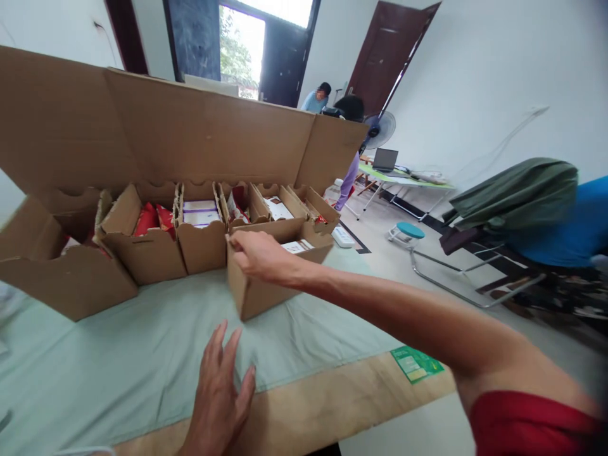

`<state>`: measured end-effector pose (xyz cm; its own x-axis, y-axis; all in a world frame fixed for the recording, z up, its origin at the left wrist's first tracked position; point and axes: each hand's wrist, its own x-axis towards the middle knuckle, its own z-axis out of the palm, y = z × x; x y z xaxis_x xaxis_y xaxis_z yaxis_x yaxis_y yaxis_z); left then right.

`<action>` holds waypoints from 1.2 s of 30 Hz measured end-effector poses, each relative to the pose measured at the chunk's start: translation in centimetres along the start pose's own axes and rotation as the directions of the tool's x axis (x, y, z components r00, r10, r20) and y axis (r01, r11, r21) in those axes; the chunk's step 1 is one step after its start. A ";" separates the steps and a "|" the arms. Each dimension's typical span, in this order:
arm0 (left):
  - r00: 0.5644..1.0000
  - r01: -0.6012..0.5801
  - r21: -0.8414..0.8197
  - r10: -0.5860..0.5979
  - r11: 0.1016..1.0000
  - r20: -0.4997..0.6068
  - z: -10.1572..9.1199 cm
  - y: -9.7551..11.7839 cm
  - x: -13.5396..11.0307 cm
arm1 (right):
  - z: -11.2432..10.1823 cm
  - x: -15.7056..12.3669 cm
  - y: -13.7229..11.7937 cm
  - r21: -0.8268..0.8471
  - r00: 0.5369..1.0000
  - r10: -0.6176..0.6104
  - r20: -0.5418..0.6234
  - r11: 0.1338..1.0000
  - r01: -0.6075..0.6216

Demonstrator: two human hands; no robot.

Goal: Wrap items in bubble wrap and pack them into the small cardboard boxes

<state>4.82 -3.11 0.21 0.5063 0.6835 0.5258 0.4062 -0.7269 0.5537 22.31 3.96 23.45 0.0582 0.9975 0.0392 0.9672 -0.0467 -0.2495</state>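
My right hand (259,255) reaches across the table and grips the near top edge of a small open cardboard box (266,288) that holds white packets. This box stands in front of a row of similar small boxes (156,244) with red and white packets inside. That row sits within a large cardboard carton (190,133) whose flaps stand up behind. My left hand (219,396) hovers low over the pale green cloth (118,361), fingers stretched out and apart, holding nothing.
The cloth covers a wooden table (323,399) with a green sticker (417,363) near its right edge. Beyond are a folding table with a laptop (384,159), a fan (382,128), a small stool (407,232), a draped chair (517,196) and people by the door.
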 end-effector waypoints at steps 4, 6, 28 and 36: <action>0.995 0.099 -0.037 -0.099 0.994 -0.012 -1.4 -0.9 1.8 | -0.6 -1.2 -1.5 0.343 0.953 -0.203 -0.226 0.899 0.273; 0.991 0.128 -0.055 -0.130 0.990 -0.033 -1.8 -1.7 2.3 | -0.8 -3.8 0.3 0.418 0.884 -0.193 -0.425 0.825 0.381; 0.877 0.467 -0.304 -0.480 0.830 0.036 -2.2 -2.9 11.2 | 12.7 -7.9 19.4 0.741 0.855 0.397 -0.334 0.671 -0.022; 0.828 0.560 -0.048 -0.558 0.827 0.049 -2.2 -4.3 11.5 | 12.2 -1.2 22.3 0.660 0.911 0.277 -0.305 0.751 -0.008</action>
<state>7.19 8.05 5.33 0.2303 0.9685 0.0950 0.5828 -0.2155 0.7835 40.83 2.34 6.02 0.3963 0.8801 0.2613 0.5628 -0.0081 -0.8265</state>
